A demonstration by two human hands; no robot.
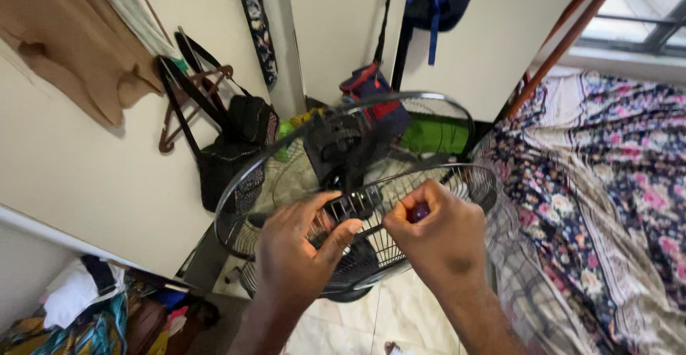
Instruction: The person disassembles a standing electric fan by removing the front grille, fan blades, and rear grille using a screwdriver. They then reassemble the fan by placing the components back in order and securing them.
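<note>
Head view: bed (614,183) with floral cover is seen at right, wall with hung bags (236,148) at left. Fan (357,183) stands on the floor between them; front grille (429,205) is partly swung off the rear guard, not fully detached. Left hand (296,248) is pinched on the grille clip (354,203). Right hand (436,237) is closed on a small dark red tool handle (419,213). Blades are blurred, so nothing can be told of them. Clothes pile (78,305) crowds the lower left.
</note>
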